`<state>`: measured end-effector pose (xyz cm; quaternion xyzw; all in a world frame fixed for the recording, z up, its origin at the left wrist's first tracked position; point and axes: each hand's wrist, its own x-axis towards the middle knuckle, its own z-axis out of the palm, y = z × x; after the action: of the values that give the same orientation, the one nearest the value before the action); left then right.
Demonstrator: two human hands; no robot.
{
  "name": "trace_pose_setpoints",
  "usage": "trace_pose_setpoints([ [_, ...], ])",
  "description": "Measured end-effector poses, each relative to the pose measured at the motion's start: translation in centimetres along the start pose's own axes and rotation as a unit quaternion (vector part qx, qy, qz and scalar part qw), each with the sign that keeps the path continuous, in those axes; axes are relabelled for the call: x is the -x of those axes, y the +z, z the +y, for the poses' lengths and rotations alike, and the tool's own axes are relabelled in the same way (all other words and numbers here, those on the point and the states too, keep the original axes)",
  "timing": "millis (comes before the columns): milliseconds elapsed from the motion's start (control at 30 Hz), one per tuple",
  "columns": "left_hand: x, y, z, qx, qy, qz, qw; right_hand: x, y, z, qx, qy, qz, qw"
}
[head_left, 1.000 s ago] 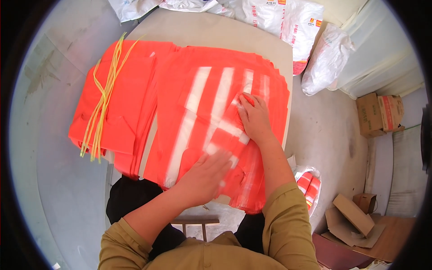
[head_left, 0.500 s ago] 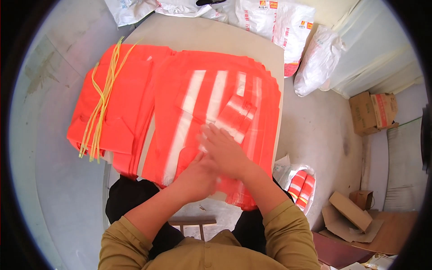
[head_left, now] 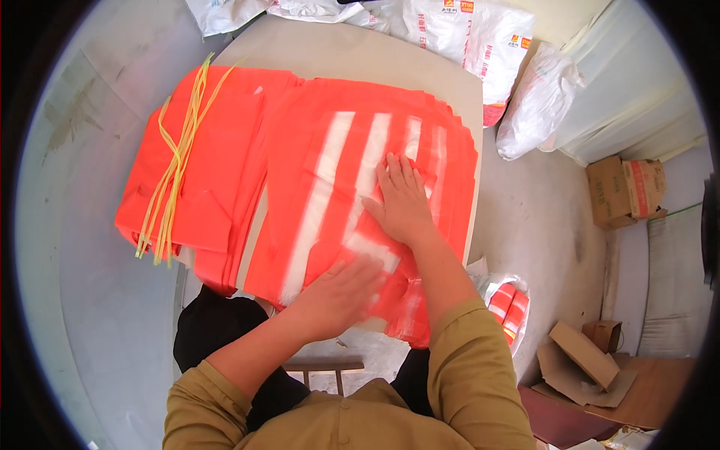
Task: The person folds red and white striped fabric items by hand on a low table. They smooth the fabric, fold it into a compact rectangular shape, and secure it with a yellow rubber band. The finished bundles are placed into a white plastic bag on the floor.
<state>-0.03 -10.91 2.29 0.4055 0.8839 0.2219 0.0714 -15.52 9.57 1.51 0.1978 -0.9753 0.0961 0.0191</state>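
A broad stack of orange-red cloth pieces with white stripes (head_left: pixel 322 180) covers the middle of the table. My right hand (head_left: pixel 405 206) lies flat on the top piece, over a folded part of its striped fabric, fingers stretched out. Nearer to me my left hand (head_left: pixel 341 296) is at the lower part of the same cloth, blurred by motion, its fingers extended and nothing seen in them. Whether the left palm presses on the cloth I cannot tell. Beside the stack on the left is a pile of folded orange-red cloth (head_left: pixel 202 161), with several thin yellow strips (head_left: pixel 178 165) lying across it.
Bare tabletop (head_left: pixel 330 49) shows behind the cloth. White printed sacks (head_left: pixel 469 37) stand past its far edge. On the floor to the right are a bag of rolled red striped cloth (head_left: pixel 508 307), cardboard boxes (head_left: pixel 626 191) and an opened carton (head_left: pixel 585 356). A wooden stool (head_left: pixel 326 367) shows below.
My hands, close together before, are now apart. The right has moved farther out onto the cloth; the left has stayed near the front edge. The view has shifted slightly.
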Motion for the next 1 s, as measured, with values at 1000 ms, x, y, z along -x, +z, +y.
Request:
trace_pose_setpoints([
  [1000,3.6,-1.4,2.4,0.018,0.034,-0.066,0.997,6.7,1.3,-7.0,-0.061,0.023,0.033,0.997],
])
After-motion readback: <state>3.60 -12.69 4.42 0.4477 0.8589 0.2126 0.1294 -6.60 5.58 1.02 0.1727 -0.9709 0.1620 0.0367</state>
